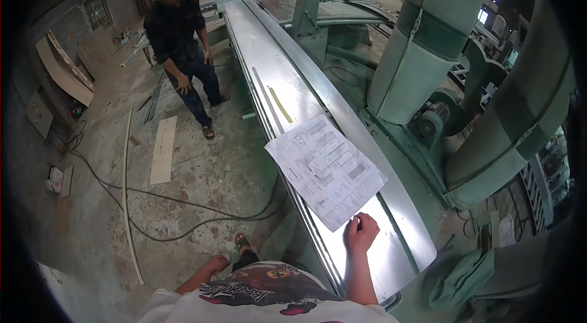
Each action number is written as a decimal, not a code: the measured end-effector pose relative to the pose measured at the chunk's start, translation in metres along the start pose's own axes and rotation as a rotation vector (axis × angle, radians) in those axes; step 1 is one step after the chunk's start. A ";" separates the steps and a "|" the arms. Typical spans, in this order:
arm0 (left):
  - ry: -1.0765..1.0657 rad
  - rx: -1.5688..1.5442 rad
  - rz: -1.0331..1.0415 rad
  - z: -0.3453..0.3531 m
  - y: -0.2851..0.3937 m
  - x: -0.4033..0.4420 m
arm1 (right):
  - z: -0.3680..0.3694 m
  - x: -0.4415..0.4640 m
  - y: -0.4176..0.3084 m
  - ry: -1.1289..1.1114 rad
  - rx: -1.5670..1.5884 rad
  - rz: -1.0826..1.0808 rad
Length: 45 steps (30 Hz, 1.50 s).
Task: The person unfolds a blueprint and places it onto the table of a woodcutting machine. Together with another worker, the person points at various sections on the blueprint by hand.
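Observation:
A large printed sheet with drawings (327, 170) lies on the long metal machine table (269, 48). My right hand (362, 231) rests at the sheet's lower edge, its fingers curled round something small and dark that I cannot make out. My left hand (216, 264) hangs low beside my body, left of the table and touching nothing I can see; its fingers look curled, but are too small to read. Beyond the sheet, a yellow-green strip (280, 105) and a thin grey strip (267, 95) lie on the metal.
Another person (183, 48) stands left of the table. On the floor are a black cable (183, 201), a long thin strip (126, 201) and pale boards (162, 150). Large green ducts (419, 36) and a motor (430, 121) stand at the right.

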State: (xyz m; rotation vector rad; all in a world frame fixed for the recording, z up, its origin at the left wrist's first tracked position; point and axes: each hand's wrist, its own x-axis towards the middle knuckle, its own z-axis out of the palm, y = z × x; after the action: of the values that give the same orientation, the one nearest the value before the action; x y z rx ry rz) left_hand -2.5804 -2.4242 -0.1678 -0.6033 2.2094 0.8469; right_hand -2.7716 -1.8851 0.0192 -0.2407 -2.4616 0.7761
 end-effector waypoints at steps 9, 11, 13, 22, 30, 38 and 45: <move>-0.025 0.018 -0.020 0.000 0.005 -0.008 | 0.000 0.000 0.002 0.017 0.014 -0.017; -0.038 0.045 -0.010 0.000 0.006 -0.007 | -0.002 0.001 0.002 0.003 0.015 -0.013; -0.052 0.070 -0.002 0.000 0.009 -0.007 | -0.003 0.001 -0.001 0.004 0.030 -0.005; -0.010 0.074 0.051 0.010 0.007 -0.002 | -0.007 0.004 -0.011 -0.003 0.048 0.036; -0.076 0.115 -0.024 0.019 0.003 -0.006 | -0.001 -0.001 0.001 -0.060 0.048 0.041; -0.039 0.092 0.064 0.020 0.011 -0.009 | -0.001 -0.012 0.017 -0.048 0.082 -0.051; -0.077 0.151 0.175 0.015 0.067 0.019 | -0.004 -0.036 0.007 -0.196 0.095 0.036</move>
State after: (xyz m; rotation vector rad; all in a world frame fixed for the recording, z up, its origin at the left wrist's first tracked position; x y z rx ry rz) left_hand -2.6279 -2.3712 -0.1640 -0.3035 2.2547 0.7686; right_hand -2.7389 -1.8891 0.0020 -0.1820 -2.6002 0.9709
